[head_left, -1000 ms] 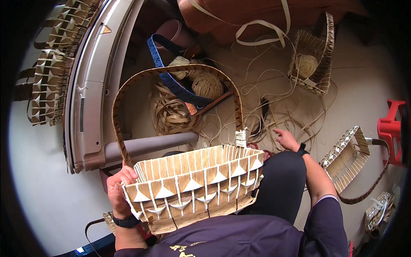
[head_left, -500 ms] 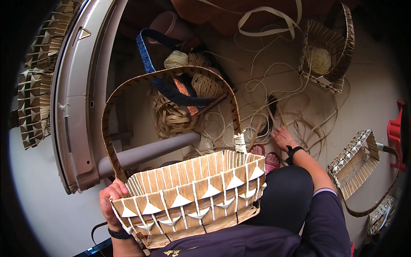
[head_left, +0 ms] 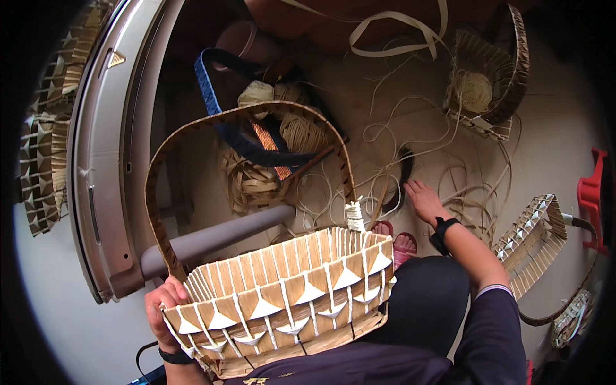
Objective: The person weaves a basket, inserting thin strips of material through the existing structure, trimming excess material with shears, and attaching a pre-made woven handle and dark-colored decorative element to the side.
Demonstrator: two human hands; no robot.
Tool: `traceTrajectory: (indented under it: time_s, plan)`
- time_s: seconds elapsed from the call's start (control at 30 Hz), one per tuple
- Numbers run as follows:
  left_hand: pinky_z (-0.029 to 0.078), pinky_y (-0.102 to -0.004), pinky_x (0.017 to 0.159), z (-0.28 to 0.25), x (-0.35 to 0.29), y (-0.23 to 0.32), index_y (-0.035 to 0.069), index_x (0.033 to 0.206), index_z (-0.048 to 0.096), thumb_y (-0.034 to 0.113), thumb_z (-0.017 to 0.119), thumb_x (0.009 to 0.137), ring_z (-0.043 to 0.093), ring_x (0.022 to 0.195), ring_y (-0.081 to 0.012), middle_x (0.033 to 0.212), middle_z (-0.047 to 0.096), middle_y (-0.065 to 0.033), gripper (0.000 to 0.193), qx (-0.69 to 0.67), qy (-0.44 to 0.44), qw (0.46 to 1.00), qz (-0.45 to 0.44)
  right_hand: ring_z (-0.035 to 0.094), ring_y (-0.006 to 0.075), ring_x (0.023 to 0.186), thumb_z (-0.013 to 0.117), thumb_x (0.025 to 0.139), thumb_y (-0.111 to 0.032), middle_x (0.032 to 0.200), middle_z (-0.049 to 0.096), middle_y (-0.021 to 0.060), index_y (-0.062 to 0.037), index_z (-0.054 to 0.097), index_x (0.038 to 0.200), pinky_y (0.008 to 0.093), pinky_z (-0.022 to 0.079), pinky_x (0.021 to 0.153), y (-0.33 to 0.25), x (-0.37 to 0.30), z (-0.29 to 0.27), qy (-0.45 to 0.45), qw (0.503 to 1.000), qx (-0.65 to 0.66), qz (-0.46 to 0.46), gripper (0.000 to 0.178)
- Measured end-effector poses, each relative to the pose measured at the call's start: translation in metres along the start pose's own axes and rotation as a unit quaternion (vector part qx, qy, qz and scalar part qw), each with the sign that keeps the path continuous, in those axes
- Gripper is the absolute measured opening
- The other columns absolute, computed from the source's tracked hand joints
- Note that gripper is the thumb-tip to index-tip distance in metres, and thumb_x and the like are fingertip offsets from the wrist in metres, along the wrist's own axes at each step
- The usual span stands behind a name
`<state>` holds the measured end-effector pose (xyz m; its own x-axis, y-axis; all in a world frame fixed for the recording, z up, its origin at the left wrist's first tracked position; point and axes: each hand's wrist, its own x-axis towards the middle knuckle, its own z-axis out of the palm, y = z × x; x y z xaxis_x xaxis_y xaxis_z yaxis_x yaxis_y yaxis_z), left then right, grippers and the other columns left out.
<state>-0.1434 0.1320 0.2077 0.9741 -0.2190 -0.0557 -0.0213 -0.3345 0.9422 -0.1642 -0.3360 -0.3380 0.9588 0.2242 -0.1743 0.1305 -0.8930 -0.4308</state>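
Note:
A woven tan basket (head_left: 282, 295) with white cord stitching and a row of white triangles rests on my lap. Its tall brown handle (head_left: 240, 112) arches upward, bound with white cord at the right end. My left hand (head_left: 163, 305) grips the basket's left end near the foot of the handle. Lower right of the handle, my right hand (head_left: 427, 200) reaches down to the floor, its fingers stretched out and holding nothing visible. Beside its fingertips lies a dark, elongated item (head_left: 406, 165) whose kind I cannot make out. Loose cord (head_left: 420, 154) and flat tan strips (head_left: 465, 208) lie around it.
A blue-handled basket (head_left: 266, 154) holds balls of cord; coiled flat strips (head_left: 253, 183) lie beside it. Another basket (head_left: 471, 119) with a cord ball stands far right. A third basket (head_left: 532, 240) and a red plastic piece (head_left: 590, 196) are at right. A grey bar (head_left: 218, 237) juts from the left.
My right hand has shifted slightly up and its fingers now extend toward the dark item. The basket and my left hand have shifted slightly left in view, still together.

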Motion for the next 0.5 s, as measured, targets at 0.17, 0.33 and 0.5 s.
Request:
traceTrajectory:
  time_s: [0.17, 0.33, 0.5]
  plan:
    - [0.042, -0.0301, 0.077, -0.019, -0.005, 0.002, 0.011, 0.065, 0.053, 0.055, 0.067, 0.096, 0.052, 0.085, -0.0196, 0.067, 0.053, -0.0026, 0.055, 0.008, -0.001, 1.000, -0.011, 0.028, 0.0302, 0.159, 0.050, 0.100, -0.030, 0.163, 0.046, 0.0092, -0.0086, 0.053, 0.153, 0.0639, 0.020, 0.127, 0.008, 0.048, 0.035, 0.021, 0.957, -0.283, -0.064, 0.057]
    - [0.042, -0.0301, 0.076, -0.025, -0.006, 0.002, 0.011, 0.066, 0.053, 0.052, 0.066, 0.097, 0.052, 0.084, -0.0199, 0.067, 0.053, -0.0041, 0.053, 0.004, 0.002, 1.000, -0.013, 0.045, 0.0328, 0.142, 0.053, 0.096, -0.028, 0.137, 0.061, 0.0085, -0.0137, 0.059, 0.146, 0.0712, 0.016, 0.127, 0.000, 0.037, 0.029, -0.047, 0.953, -0.295, -0.056, 0.052]
    - [0.042, -0.0306, 0.075, -0.022, 0.002, 0.003, 0.011, 0.066, 0.052, 0.051, 0.063, 0.098, 0.051, 0.083, -0.0204, 0.066, 0.053, -0.0046, 0.053, -0.003, -0.003, 1.000, -0.001, 0.058, 0.0317, 0.122, 0.054, 0.096, -0.029, 0.109, 0.070, 0.0068, -0.0127, 0.077, 0.114, 0.0699, 0.021, 0.125, 0.002, 0.002, 0.048, -0.064, 0.924, -0.368, -0.089, 0.033]
